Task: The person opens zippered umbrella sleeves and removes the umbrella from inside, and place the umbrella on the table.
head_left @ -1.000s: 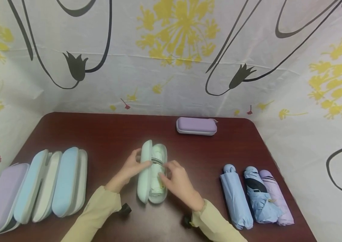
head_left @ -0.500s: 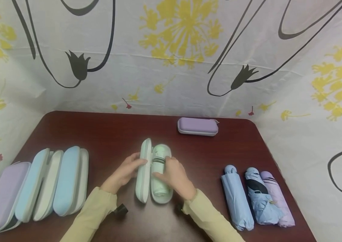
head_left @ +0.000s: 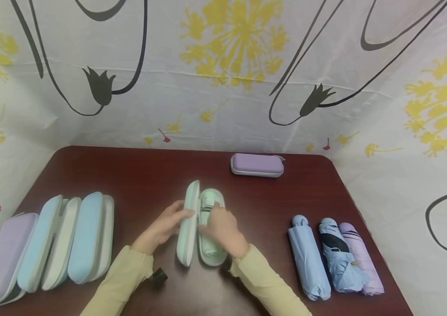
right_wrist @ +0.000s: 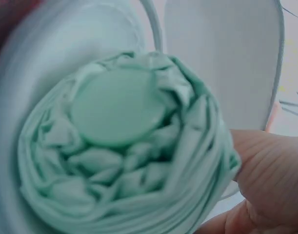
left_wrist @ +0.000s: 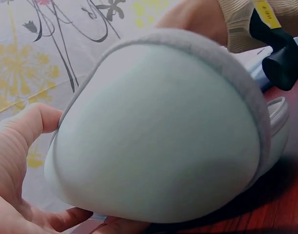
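A mint-green umbrella case [head_left: 187, 235] stands open on the table, its lid half tipped up on the left. My left hand [head_left: 163, 226] grips that lid, thumb at its edge and fingers round the outer side; the left wrist view shows the shell [left_wrist: 153, 136] filling most of the picture. Inside the right half lies a folded mint-green umbrella [head_left: 209, 249], banded with dark stripes. My right hand [head_left: 223, 230] holds it around the middle, covering part of it. Close up in the right wrist view are the round end and gathered cloth of the umbrella [right_wrist: 119, 107].
On the left stand a purple case [head_left: 4, 259] and light-blue cases [head_left: 85, 237] with open lids. Folded blue umbrellas [head_left: 308, 259] and a purple umbrella [head_left: 362, 259] lie right. A closed purple case [head_left: 257, 164] sits at the back edge of the table [head_left: 148, 171].
My right hand has moved from beside the umbrella onto it and closed round its middle. The left hand keeps hold of the lid, which has shifted slightly left.
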### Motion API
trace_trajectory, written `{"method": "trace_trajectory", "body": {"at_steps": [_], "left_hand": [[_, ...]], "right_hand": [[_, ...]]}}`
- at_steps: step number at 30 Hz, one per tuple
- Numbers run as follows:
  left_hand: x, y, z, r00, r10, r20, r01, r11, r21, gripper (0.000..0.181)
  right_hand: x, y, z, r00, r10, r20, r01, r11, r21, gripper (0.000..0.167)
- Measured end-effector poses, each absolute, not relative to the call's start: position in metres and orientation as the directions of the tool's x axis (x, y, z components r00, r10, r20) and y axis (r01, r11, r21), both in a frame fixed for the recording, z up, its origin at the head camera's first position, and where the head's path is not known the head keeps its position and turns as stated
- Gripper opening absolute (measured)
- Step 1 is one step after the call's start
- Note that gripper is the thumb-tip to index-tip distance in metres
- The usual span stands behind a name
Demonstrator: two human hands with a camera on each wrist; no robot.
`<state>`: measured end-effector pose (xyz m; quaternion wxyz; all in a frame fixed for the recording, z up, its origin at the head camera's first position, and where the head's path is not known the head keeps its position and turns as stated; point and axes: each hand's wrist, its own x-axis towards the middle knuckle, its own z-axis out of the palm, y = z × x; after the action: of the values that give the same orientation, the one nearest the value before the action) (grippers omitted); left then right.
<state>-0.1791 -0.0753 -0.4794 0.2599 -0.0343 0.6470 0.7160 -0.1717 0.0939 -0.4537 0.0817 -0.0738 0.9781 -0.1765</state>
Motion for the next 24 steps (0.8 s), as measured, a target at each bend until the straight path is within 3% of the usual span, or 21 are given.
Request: {"method": "trace_trajectory", "body": {"at_steps": [4, 9, 20, 24], "left_hand": [[-0.177, -0.074, -0.479, -0.873, 0.306, -0.381, -0.408, -0.027, 0.913, 0.065], [-0.175, -0.071, -0.477, -0.885, 0.285, -0.368, -0.397, -0.047, 0.917, 0.065], [-0.173, -0.062, -0.480, -0.908, 0.204, -0.366, -0.383, -0.051, 0.922, 0.067], [-0.169, -0.064, -0.478, -0.912, 0.159, -0.379, -0.386, -0.014, 0.922, 0.068]], "right_hand": [[-0.173, 0.100, -0.459, -0.973, -0.189, -0.130, -0.113, 0.888, -0.445, 0.081], [-0.176, 0.111, -0.463, -0.967, -0.179, -0.180, -0.035, 0.798, -0.602, 0.071], [-0.183, 0.129, -0.463, -0.947, -0.193, -0.255, 0.053, 0.692, -0.720, 0.082], [-0.181, 0.137, -0.460, -0.937, -0.235, -0.260, 0.133, 0.448, -0.884, 0.072]]}}
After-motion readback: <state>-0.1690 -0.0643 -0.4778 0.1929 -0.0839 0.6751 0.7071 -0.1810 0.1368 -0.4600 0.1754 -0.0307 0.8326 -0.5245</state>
